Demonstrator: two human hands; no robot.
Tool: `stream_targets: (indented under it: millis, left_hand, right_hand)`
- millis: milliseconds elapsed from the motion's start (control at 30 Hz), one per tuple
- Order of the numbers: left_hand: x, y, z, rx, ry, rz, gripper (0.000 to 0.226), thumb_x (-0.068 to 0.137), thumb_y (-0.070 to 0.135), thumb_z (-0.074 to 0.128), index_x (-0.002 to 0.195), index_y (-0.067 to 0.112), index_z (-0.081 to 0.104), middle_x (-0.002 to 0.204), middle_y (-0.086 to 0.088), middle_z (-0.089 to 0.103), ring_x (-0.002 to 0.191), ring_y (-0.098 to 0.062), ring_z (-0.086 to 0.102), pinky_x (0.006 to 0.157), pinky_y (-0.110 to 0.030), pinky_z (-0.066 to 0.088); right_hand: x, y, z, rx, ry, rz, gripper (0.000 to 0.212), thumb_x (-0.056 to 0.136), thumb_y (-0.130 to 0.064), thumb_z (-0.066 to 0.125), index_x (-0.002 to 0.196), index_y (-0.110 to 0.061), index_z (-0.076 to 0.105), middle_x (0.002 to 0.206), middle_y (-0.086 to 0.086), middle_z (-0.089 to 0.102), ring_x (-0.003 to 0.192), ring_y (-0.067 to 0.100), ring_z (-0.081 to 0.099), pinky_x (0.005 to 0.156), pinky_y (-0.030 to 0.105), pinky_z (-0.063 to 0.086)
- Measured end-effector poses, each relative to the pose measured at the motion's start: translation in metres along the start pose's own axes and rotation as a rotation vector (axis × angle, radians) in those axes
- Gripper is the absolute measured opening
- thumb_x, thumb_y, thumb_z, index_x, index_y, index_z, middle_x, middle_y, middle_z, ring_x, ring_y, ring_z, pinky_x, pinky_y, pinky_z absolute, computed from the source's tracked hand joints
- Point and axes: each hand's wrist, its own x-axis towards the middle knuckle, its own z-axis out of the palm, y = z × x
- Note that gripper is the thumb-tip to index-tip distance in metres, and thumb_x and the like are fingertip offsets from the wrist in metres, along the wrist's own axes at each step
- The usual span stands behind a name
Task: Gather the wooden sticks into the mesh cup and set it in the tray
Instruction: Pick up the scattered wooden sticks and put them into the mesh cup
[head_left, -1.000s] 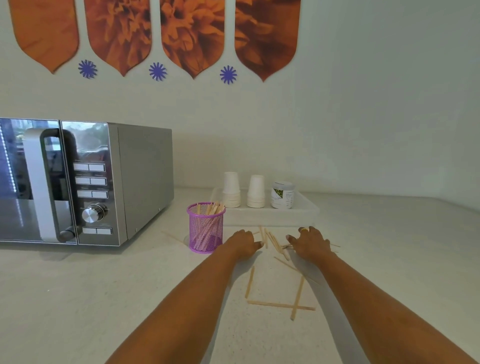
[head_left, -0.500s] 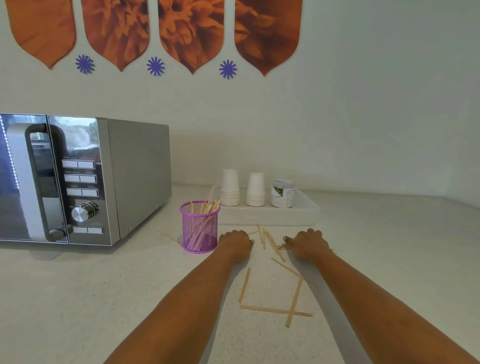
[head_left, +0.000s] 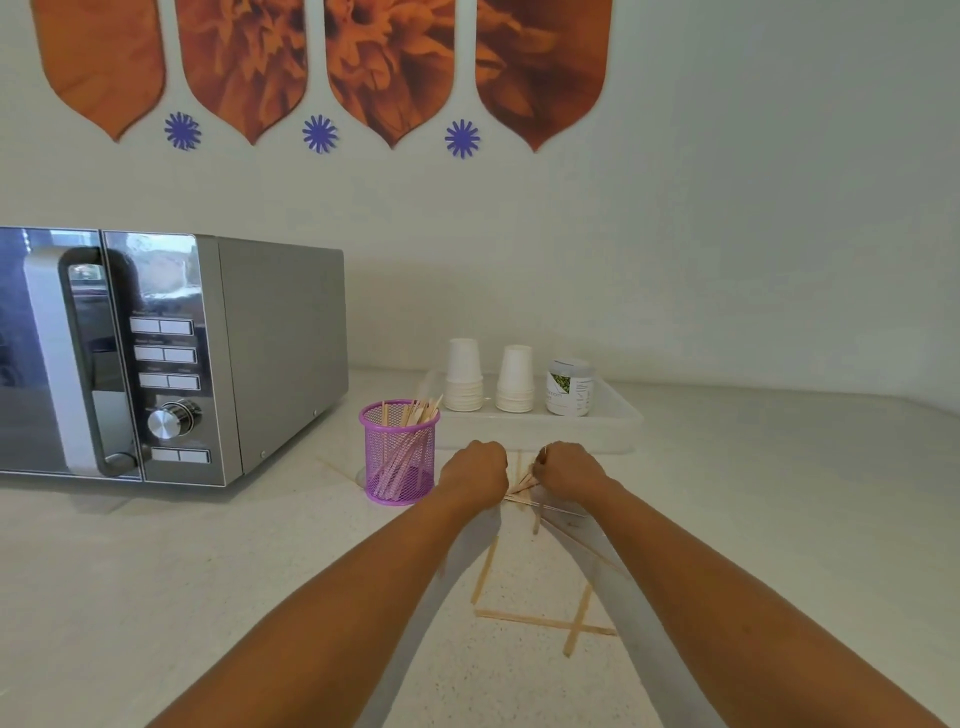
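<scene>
On the worktop (head_left: 727, 519), the tray (head_left: 626, 415) sits behind the mesh cup (head_left: 399, 452), just left of the left hand (head_left: 475, 473). Both hands, right hand (head_left: 566, 470) too, curl over sticks (head_left: 522, 488); others (head_left: 545, 621) lie nearer.

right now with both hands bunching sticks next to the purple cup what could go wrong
1. The purple mesh cup stands close beside the left hand; a sideways nudge could tip it and spill the wooden sticks already leaning out of it.
2. The crossed sticks near the forearms lie behind the hands and could be swept or overlooked.
3. The right hand seems to pinch only some of the bundle, so a few may slip on lifting.
</scene>
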Motion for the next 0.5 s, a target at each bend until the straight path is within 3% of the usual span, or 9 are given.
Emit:
stream_targets:
  millis: [100,200,300,433,500]
  left_hand:
    - [-0.002,-0.008,-0.001,-0.033,-0.028,-0.025,0.033,0.096,0.007,0.044,0.126,0.002,0.055,0.13,-0.019,0.056,0.117,-0.032,0.058,0.096,-0.036,0.048]
    - [-0.006,-0.013,0.001,-0.027,-0.069,-0.024,0.034,0.097,0.008,0.042,0.128,0.003,0.053,0.133,-0.018,0.054,0.12,-0.03,0.055,0.098,-0.036,0.046]
    - [-0.01,-0.015,0.002,-0.014,-0.102,-0.013,0.035,0.097,0.008,0.041,0.131,0.003,0.05,0.135,-0.017,0.053,0.123,-0.029,0.053,0.1,-0.035,0.044]
    - [-0.013,-0.017,0.003,-0.002,-0.124,-0.012,0.035,0.097,0.009,0.041,0.131,0.003,0.05,0.135,-0.017,0.053,0.123,-0.029,0.053,0.101,-0.035,0.044]
    - [-0.016,-0.018,0.0,0.009,-0.134,-0.018,0.035,0.097,0.01,0.042,0.13,0.003,0.051,0.135,-0.017,0.054,0.122,-0.029,0.054,0.102,-0.036,0.045]
  right_hand:
    - [0.001,-0.005,0.003,0.008,-0.11,-0.043,0.047,0.098,-0.03,0.04,0.137,-0.003,0.045,0.144,0.018,0.045,0.133,0.031,0.043,0.107,0.035,0.036]
    - [-0.002,-0.015,0.005,-0.07,-0.203,-0.135,0.052,0.102,-0.032,0.03,0.149,-0.01,0.025,0.159,0.011,0.019,0.147,0.028,0.018,0.119,0.037,0.018]
    - [-0.009,-0.021,0.006,-0.074,-0.222,-0.142,0.048,0.104,-0.027,0.024,0.148,-0.01,0.026,0.158,0.01,0.024,0.147,0.029,0.017,0.118,0.04,0.018]
    - [-0.016,-0.021,0.004,-0.091,-0.255,-0.125,0.043,0.104,-0.026,0.025,0.138,-0.006,0.041,0.14,0.019,0.046,0.128,0.035,0.043,0.104,0.04,0.036]
    - [-0.02,-0.021,0.001,-0.158,-0.232,-0.146,0.042,0.103,-0.029,0.027,0.121,-0.003,0.055,0.133,0.022,0.051,0.119,0.034,0.049,0.093,0.037,0.04]
